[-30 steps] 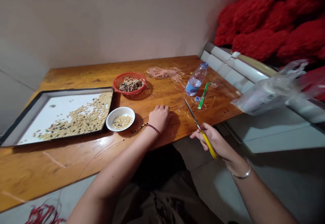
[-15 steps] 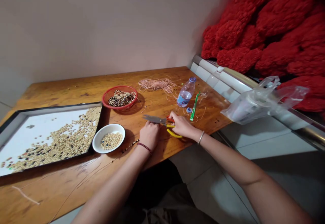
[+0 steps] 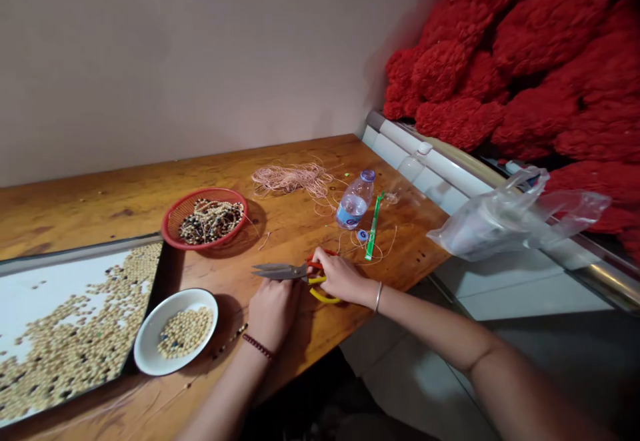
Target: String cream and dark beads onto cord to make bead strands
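My right hand (image 3: 340, 277) is closed around the red and yellow handles of a pair of scissors (image 3: 283, 272). The grey blades point left, just past the knuckles of my left hand (image 3: 273, 307), their tips slightly apart. My left hand is curled low over the table edge; its fingertips and whatever they grip are hidden. From beneath its wrist a strand of dark and pale beads (image 3: 230, 342) runs out to the lower left. Beside that strand stands a white bowl (image 3: 145, 347) holding pale beads and a few dark ones.
At left lies a black-rimmed tray (image 3: 65, 274) of loose beads. A red basket (image 3: 173, 217) holds beaded strands. Behind my hands are tangled pink cord (image 3: 293, 179), a water bottle (image 3: 355, 201), a cap (image 3: 363, 235) and a green packet (image 3: 373, 231). A plastic bag (image 3: 490, 217) sits at right.
The view has shifted, so the tabletop things appear lower and further left. Both hands keep nearly the same pose, with the scissors still over the left knuckles.
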The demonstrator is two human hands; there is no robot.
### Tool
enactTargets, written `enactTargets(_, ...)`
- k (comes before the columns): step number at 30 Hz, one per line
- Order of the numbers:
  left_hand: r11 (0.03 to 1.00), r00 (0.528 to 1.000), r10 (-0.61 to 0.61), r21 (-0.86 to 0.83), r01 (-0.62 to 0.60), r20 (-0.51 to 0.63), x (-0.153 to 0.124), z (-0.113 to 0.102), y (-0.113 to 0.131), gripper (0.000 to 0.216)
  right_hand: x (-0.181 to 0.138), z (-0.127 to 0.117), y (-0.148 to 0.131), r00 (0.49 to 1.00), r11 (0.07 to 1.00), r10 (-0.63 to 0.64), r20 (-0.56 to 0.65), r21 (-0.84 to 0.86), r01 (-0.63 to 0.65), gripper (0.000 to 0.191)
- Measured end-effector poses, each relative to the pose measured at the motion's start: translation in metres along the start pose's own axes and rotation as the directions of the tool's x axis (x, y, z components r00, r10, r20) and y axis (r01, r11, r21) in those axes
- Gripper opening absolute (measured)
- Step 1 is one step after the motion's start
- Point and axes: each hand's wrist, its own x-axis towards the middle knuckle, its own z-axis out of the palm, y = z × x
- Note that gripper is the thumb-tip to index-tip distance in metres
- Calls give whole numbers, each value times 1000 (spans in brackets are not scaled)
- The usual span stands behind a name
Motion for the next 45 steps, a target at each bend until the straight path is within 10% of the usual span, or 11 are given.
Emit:
enactTargets(14, 1000, 999, 12, -19, -11, 41, -16, -3, 11, 30, -18, 16, 8, 991, 975, -35, -130, -222, 6, 26)
enactTargets(34, 996, 1000, -25, -87, 26, 19, -10, -5, 3, 25, -38, -2, 11, 971, 966, 122, -204, 249, -69, 38)
enactTargets(38, 990, 999, -40, -131, 43, 27, -8, -5, 1, 24, -95, -18, 5, 964, 767, 238, 116, 587, -259, 33)
enactTargets(41, 989, 999, -27, -146, 30, 20, -7, -5, 0, 22, -139, -23, -3, 827, 497, 211, 521, 671, -550, 38)
enactTargets(45, 991, 998, 6, -134, 2, 55, -8, -6, 4, 17, -161, -18, -19, 715, 273, 276, 643, 660, -699, 40)
